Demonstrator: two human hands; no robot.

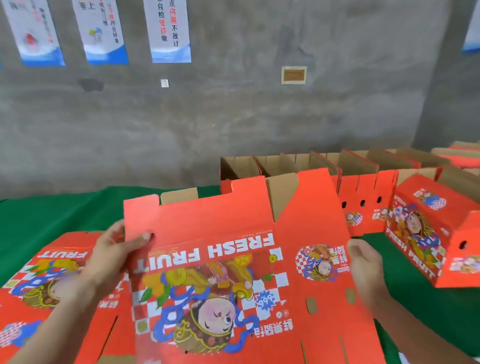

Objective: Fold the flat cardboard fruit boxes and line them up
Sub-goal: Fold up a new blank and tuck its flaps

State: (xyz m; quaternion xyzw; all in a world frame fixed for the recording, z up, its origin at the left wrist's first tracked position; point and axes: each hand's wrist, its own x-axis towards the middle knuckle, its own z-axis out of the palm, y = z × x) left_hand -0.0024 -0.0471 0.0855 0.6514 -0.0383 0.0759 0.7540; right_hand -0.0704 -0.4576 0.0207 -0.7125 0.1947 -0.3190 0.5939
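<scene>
Two hands hold one flat box [213,274] up over the green counter [42,216], its printed red face toward the camera and the words FRESH FRUIT reading upside down. The left hand [107,262] has its grip clamped on the box's left edge, thumb [145,238] pressed on the red face and fingers behind the card. The right hand [365,269] is curled round the right edge lower down, its grip closed on the card, though that hand is blurred. One end panel of the box angles back at the top right, showing brown inner card. Beneath the left forearm lies a stack of flat boxes [36,294], printed side up, on the counter. Behind and to the right stands a row of folded boxes [360,195], open tops showing brown card, running along the counter's far edge. A grey wall [254,105] behind carries several posters [166,22]
</scene>
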